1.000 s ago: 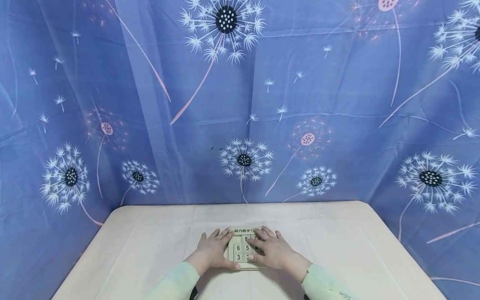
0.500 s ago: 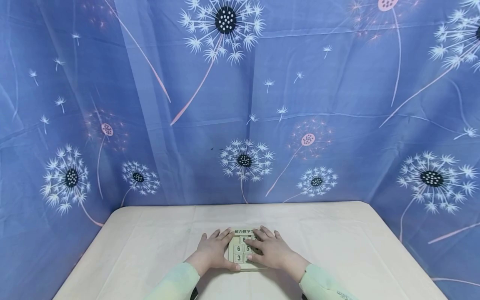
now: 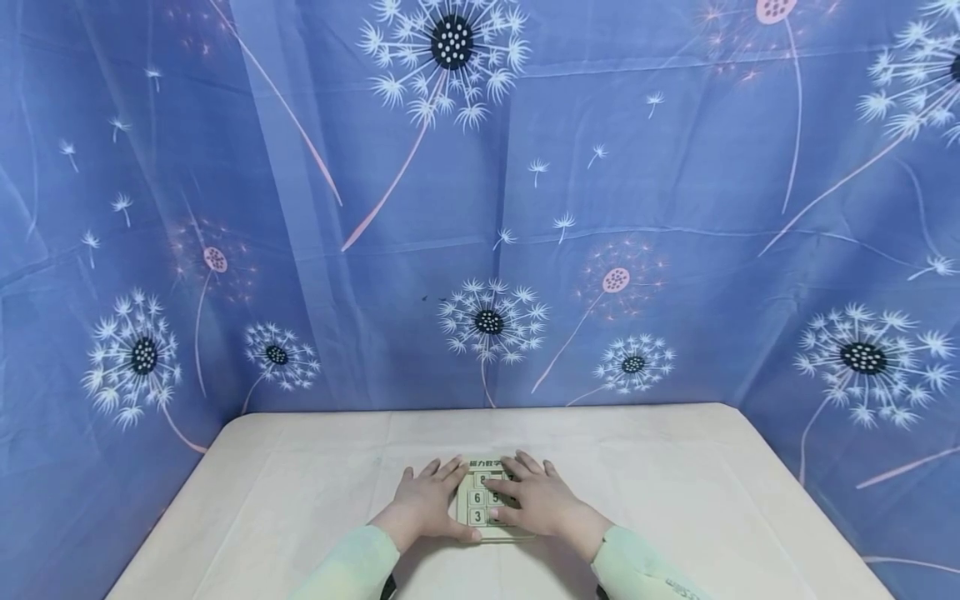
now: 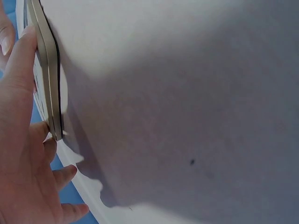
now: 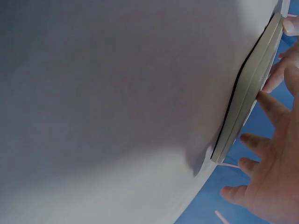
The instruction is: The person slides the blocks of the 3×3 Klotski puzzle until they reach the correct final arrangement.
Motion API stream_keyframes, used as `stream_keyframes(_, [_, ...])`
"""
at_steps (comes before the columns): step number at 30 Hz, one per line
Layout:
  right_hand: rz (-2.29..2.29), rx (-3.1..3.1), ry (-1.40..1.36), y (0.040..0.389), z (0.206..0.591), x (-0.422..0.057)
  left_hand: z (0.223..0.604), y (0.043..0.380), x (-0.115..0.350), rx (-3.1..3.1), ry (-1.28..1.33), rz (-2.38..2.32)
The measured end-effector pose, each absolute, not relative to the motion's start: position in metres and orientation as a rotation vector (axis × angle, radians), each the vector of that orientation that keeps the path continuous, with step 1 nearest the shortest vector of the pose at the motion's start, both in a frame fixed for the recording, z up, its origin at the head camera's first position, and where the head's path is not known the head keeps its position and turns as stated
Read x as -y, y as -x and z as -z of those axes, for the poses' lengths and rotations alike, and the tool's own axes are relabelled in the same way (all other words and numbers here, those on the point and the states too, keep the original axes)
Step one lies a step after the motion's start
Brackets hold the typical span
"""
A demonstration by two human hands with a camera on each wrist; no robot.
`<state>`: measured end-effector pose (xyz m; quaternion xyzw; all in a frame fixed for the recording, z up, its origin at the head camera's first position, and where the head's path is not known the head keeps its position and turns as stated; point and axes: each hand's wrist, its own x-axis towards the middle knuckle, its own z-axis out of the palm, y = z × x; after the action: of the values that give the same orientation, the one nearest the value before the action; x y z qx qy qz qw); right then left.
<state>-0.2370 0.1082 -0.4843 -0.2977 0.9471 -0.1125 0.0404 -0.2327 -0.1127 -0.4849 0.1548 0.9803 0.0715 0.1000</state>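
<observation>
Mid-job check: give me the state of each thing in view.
Number puzzle: lying flat on the table.
Left hand: fingers extended, touching the puzzle's left side.
Right hand: fingers spread over the puzzle's right part.
8 tile: top row, not squarely above the 6 tile.
5 tile: partly covered.
Curtain: hanging, creased.

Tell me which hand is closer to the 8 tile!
The right hand: in the head view, its fingertip overlaps the 8 tile. The left hand is farther, at the left side of the board.
</observation>
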Motion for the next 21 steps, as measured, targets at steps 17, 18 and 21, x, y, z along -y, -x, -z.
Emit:
stream_keyframes(17, [0.327,-2.892,0.909,0.2391,0.4809,-0.1001,0.4835,0.2321,0.1128,-2.900,-0.462,-0.189])
stream_keyframes(18, [0.325,-2.890,0.910,0.2391,0.4802,-0.0996,0.4836,0.2322,0.1129,-2.899,-0.461,-0.192])
stream_keyframes(21, [0.324,-2.887,0.916,0.2393,0.4796,-0.0986,0.4835,0.2318,0.1131,-2.901,-0.464,-0.195])
